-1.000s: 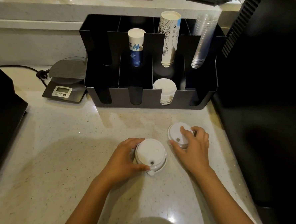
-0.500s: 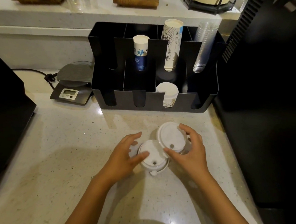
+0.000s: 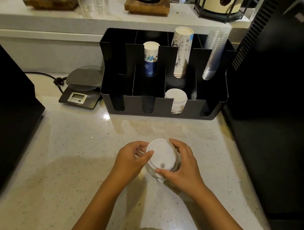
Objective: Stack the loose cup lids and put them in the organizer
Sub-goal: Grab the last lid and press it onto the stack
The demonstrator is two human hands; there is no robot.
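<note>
A white cup lid [image 3: 160, 154] with a small sip hole lies on top of another white lid, of which only the lower edge [image 3: 158, 179] shows. My right hand [image 3: 183, 167] grips the top lid from the right, thumb at its near rim. My left hand [image 3: 131, 159] holds the pile from the left, thumb resting on the top lid. The black organizer [image 3: 159, 106] stands behind on the counter. One of its front slots holds a stack of white lids [image 3: 177, 100].
Paper cup stacks [image 3: 150, 58] [image 3: 181, 52] and clear plastic cups [image 3: 212, 54] fill the organizer's rear slots. A digital scale [image 3: 81, 87] with its cord sits to its left. Black machines flank the counter on the left [image 3: 9, 113] and right [image 3: 272, 111].
My right hand carried its lid left from the counter onto the lid under my left hand. The two lids, apart a second ago, now lie one over the other between both hands.
</note>
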